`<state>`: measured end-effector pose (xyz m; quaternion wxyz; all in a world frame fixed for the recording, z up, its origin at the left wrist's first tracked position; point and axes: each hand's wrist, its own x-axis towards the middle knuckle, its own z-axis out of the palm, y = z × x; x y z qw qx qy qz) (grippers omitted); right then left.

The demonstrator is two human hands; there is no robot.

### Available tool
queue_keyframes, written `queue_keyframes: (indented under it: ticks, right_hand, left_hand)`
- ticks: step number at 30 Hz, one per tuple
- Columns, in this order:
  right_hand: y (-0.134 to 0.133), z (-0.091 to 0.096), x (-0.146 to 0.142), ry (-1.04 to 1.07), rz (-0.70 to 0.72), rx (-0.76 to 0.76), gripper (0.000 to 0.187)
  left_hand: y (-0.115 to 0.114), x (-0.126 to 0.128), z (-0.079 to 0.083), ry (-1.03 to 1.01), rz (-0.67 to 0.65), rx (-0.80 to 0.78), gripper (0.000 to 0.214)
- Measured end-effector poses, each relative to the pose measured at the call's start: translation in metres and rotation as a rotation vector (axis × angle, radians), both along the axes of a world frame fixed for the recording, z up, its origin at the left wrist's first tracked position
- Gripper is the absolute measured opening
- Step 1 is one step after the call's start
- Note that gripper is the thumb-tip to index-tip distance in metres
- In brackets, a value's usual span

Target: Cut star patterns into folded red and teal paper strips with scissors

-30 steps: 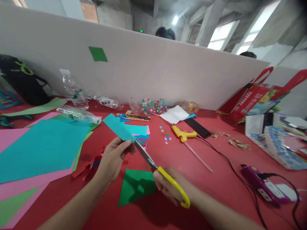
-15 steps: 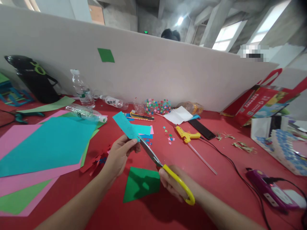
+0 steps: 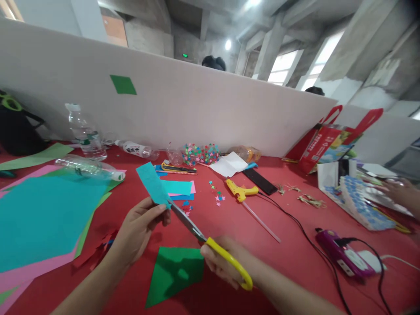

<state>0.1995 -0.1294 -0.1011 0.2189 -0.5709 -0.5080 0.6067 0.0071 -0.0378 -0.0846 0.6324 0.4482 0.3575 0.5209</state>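
My left hand [image 3: 138, 229] pinches the lower end of a teal paper strip [image 3: 152, 184] that stands up and leans left above the red table [image 3: 295, 262]. My right hand [image 3: 221, 264] grips yellow-handled scissors [image 3: 210, 243], fingers through the loops. The blades point up-left and their tips meet the strip's lower edge beside my left thumb. A green paper piece [image 3: 175, 273] lies flat on the table just below both hands.
Large teal, pink and green sheets [image 3: 46, 214] lie at left with plastic bottles [image 3: 85, 135]. A yellow glue gun [image 3: 241, 191], black phone [image 3: 260, 180], star confetti [image 3: 198, 154] and purple device [image 3: 341, 253] with cables sit right. Another person's hand [image 3: 402, 192] is at far right.
Both hands with the strip and scissors sit slightly lower and further left in view, as the camera shifted. The grip and blades look the same. Another person's hand has appeared at far right.
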Motion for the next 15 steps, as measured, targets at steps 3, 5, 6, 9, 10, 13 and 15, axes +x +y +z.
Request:
queue_keyframes:
  ticks: [3, 5, 6, 9, 10, 13, 15]
  right_hand:
    - [0.001, 0.006, 0.002, -0.033, 0.021, 0.01, 0.044]
    - [0.001, 0.006, 0.003, -0.043, 0.04, 0.029, 0.044]
    - [0.001, 0.004, 0.003, -0.033, 0.042, 0.035, 0.045]
    - [-0.001, -0.007, 0.003, 0.026, 0.005, 0.03, 0.044]
    - [-0.001, -0.011, 0.002, 0.044, -0.009, 0.022, 0.044]
    - [-0.001, -0.017, 0.002, 0.084, -0.034, 0.014, 0.045]
    - [-0.001, -0.017, 0.003, 0.104, -0.04, 0.019, 0.046]
  left_hand:
    - [0.005, -0.004, -0.004, 0.022, -0.007, 0.002, 0.011]
    - [0.007, -0.007, -0.009, 0.032, -0.02, -0.001, 0.01]
    - [0.008, -0.008, -0.012, 0.029, -0.03, -0.001, 0.009]
    - [0.008, -0.006, -0.019, 0.004, -0.059, 0.0, 0.009]
    - [0.008, -0.005, -0.02, 0.0, -0.062, -0.001, 0.009]
    - [0.005, 0.0, -0.019, 0.024, -0.055, -0.002, 0.009]
    - [0.003, 0.002, -0.016, 0.032, -0.046, 0.011, 0.009]
